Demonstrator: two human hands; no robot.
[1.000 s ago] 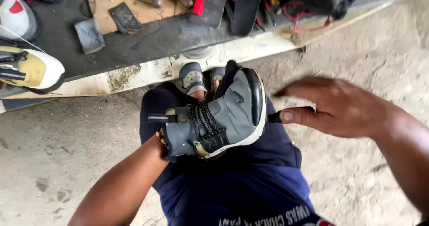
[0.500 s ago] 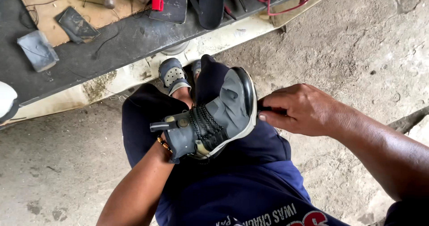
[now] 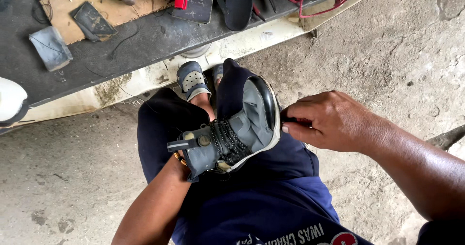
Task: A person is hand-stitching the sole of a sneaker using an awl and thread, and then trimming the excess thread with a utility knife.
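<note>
Clearly our left hand (image 3: pixel 186 170) sits hidden inside the soft grey sneaker (image 3: pixel 232 133), grip untellable; our right hand (image 3: pixel 334 121) pinches a thin dark tool (image 3: pixel 286 120) at its stiff sole.

left hand (image 3: pixel 186 170) hidden inside grey shoe (image 3: pixel 232 129), white shoe (image 3: pixel 10 102) cut off at left edge

Grey high-top sneaker (image 3: pixel 237 133), black laces, sideways across lap

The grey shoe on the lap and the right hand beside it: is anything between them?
In the head view, the right hand pinches a small dark tool against the sole edge of the grey shoe; nothing else lies between.
</note>
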